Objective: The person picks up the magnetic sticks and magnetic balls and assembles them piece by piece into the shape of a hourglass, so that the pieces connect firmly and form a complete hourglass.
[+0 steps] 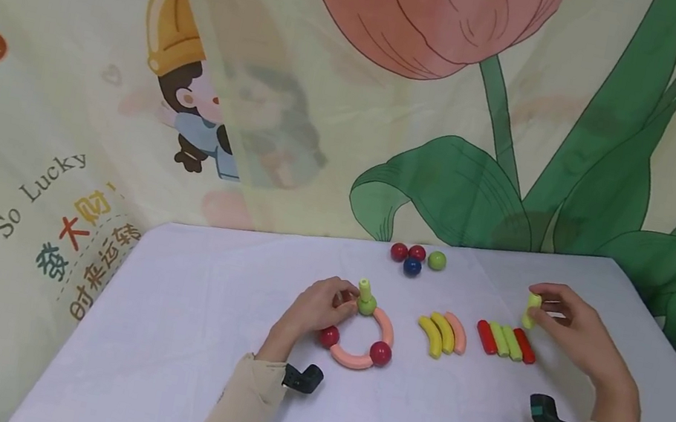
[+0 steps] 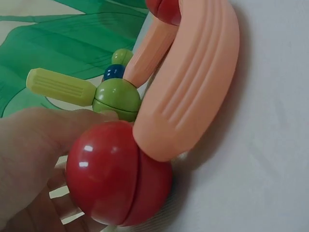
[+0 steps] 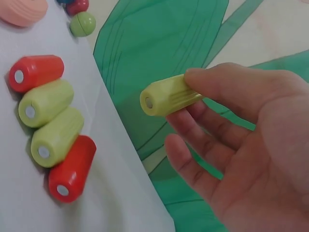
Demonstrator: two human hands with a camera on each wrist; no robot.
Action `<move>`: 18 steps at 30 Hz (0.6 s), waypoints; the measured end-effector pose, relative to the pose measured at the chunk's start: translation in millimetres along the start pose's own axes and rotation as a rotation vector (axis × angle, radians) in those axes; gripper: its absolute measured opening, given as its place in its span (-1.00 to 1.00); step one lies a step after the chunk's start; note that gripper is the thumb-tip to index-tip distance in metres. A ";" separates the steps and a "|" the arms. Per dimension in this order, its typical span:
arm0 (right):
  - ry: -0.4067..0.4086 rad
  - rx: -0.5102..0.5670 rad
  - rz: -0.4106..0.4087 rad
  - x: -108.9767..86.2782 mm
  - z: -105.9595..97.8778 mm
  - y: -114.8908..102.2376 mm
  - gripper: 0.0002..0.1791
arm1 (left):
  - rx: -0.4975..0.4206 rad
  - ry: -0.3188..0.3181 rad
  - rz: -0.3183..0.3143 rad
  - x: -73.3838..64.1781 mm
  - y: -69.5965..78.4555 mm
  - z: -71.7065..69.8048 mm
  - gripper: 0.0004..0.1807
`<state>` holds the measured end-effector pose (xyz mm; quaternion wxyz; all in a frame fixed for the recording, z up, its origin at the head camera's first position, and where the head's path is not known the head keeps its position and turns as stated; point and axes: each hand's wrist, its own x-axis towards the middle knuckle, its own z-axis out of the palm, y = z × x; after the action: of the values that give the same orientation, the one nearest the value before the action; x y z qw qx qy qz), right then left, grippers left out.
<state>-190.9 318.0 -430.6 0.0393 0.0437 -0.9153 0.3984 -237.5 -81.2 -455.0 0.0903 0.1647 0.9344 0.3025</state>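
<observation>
A ring of peach curved bars [image 1: 350, 359] and balls lies on the table, with one red ball [image 1: 381, 354] at its lower right and another red ball [image 2: 106, 169] at its left. At its far side is a green ball [image 2: 116, 98], from which a light green stick [image 1: 364, 289] rises. My left hand [image 1: 321, 305] pinches the green ball between thumb and fingers; the ring's left bar is partly hidden by that hand in the head view. Raised above the table's right part, my right hand [image 1: 581, 333] pinches another light green stick [image 3: 171, 94], whose silver-coloured end shows.
Right of the ring lie two yellow curved bars [image 1: 442, 333] and a peach one [image 1: 455, 333]. Farther right is a row of red sticks [image 3: 72, 169] and light green sticks [image 3: 57, 137]. Several red, blue and green balls [image 1: 413, 266] sit near the back edge, before a printed cloth [image 1: 326, 126].
</observation>
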 end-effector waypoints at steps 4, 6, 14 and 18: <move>-0.015 0.008 -0.005 1.6 3.2 -4.9 -0.48 | -0.014 0.031 -0.019 -1.6 0.7 2.0 -0.71; -0.025 0.010 -0.010 2.6 4.6 -7.5 -0.48 | -0.016 0.057 -0.037 -1.9 1.2 3.7 -0.73; -0.043 0.012 -0.052 4.6 10.1 -16.4 -0.47 | -0.062 0.152 -0.107 0.3 -0.5 12.2 -0.76; -0.045 0.016 -0.061 7.0 15.1 -19.1 -0.47 | -0.094 0.200 -0.106 1.3 -3.1 15.8 -0.77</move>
<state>-196.2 293.6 -426.3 0.0304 0.0808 -0.9109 0.4034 -235.2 -74.6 -469.6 0.0201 0.0797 0.9310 0.3558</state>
